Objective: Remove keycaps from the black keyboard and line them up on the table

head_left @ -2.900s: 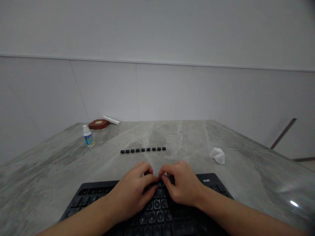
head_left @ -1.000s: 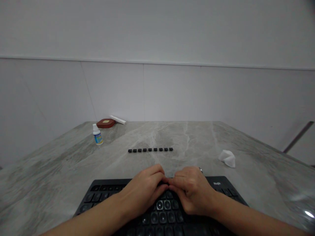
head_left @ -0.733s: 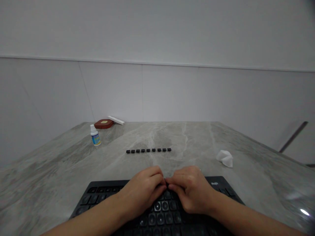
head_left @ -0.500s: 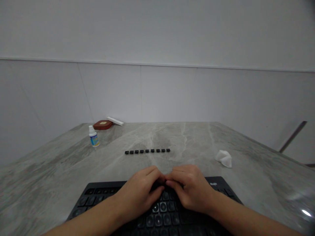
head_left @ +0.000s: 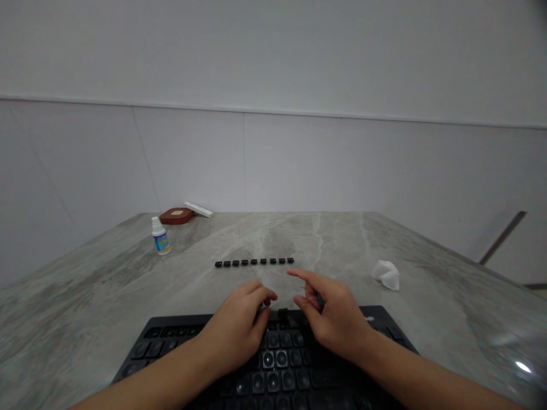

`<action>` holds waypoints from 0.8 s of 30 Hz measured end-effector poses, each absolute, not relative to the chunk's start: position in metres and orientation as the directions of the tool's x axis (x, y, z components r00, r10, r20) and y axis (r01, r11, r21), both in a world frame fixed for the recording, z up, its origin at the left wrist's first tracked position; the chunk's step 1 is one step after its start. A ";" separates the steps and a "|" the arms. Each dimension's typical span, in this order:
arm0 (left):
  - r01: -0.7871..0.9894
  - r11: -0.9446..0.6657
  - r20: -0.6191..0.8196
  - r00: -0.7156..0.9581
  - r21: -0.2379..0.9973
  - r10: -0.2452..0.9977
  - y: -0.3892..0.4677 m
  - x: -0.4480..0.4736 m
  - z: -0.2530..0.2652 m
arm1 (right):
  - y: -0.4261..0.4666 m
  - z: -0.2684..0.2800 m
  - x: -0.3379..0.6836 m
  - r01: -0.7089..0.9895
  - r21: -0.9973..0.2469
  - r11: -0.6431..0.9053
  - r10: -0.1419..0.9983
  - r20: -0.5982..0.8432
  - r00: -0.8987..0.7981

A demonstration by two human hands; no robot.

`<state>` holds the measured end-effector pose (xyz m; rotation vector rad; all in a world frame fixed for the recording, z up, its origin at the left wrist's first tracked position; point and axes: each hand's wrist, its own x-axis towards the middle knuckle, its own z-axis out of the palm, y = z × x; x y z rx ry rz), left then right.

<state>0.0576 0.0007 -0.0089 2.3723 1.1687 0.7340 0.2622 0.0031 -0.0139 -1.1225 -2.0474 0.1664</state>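
A black keyboard lies on the table beneath my forearms. At its far edge, between my two hands, a small black keycap stands up above the top row. My left hand is just left of this keycap, with its fingers bent and a small gap between thumb and forefinger; nothing shows in it. To the right of the keycap, my right hand is raised over the keyboard's back edge, forefinger stretched out and thumb apart, holding nothing. Beyond my hands a row of several black keycaps rests on the table.
A white spray bottle with a blue and yellow label stands at left on the grey marbled table. Behind it are a reddish-brown case and a white flat bar. A crumpled white tissue lies at right.
My hands, which met at the keyboard's far edge, have come apart. The right forefinger has stretched forward and up. The keycap between them has come into sight.
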 end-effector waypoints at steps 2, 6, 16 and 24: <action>0.606 -0.567 0.240 0.536 0.558 0.809 0.001 0.058 -0.008 | 0.002 -0.012 0.261 0.684 -0.430 0.589 0.775 0.541 -0.327; 0.576 -0.580 0.227 0.568 0.576 0.791 0.000 0.059 -0.006 | -0.002 -0.006 0.259 0.728 -0.357 0.586 0.796 0.424 -0.433; 0.552 -0.581 0.258 0.554 0.599 0.792 0.003 0.059 -0.006 | 0.001 -0.014 0.257 0.632 -0.375 0.678 0.730 0.451 -0.514; 0.607 -0.587 0.274 0.532 0.536 0.801 0.002 0.060 -0.008 | 0.013 0.004 0.266 0.742 -0.287 0.606 0.780 0.394 -0.485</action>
